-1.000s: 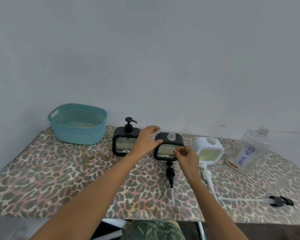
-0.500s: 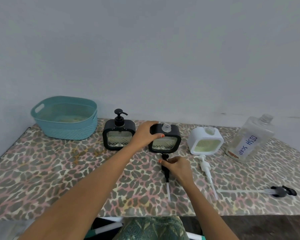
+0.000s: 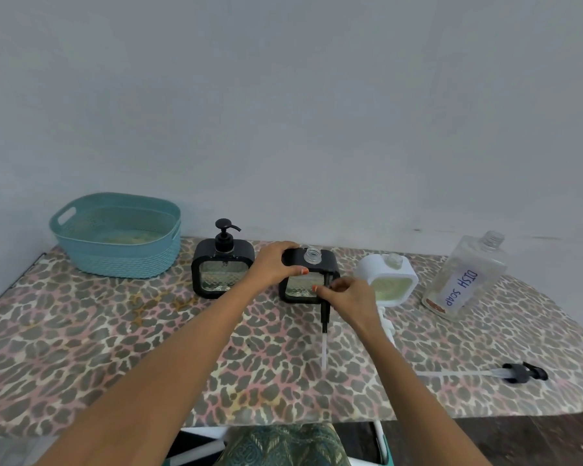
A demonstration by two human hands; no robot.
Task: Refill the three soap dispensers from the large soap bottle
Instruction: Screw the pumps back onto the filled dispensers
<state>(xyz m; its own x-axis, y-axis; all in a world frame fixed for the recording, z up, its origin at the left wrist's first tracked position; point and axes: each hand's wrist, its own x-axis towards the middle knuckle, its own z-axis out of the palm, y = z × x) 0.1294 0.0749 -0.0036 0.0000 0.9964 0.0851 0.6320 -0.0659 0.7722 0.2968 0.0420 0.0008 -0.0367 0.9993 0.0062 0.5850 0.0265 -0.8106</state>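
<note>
Head view. Your left hand [image 3: 273,264] grips the top left corner of the middle black dispenser [image 3: 327,262], fingers curled over its top and thumb on its front. That dispenser stands upright on the leopard-print counter [image 3: 115,348], and its clear neck is uncapped. Your right hand [image 3: 347,297] pinches the head of a black pump [image 3: 324,314] just in front of that dispenser, with the pump's tube pointing back toward you. You cannot tell whether the tube's tip touches the counter.

To the left stands a second black dispenser [image 3: 223,270] with its pump fitted. To the right stands a white dispenser [image 3: 389,277], neck open, with pale green soap inside. A white pump [image 3: 389,326] lies on the counter, partly hidden by your right wrist. Farther right stands the large soap bottle [image 3: 465,277], clear, uncapped and labelled DISH SOAP. A long-tubed black pump [image 3: 522,373] lies near the counter's right front edge. A teal basket [image 3: 115,253] sits at the back left.
</note>
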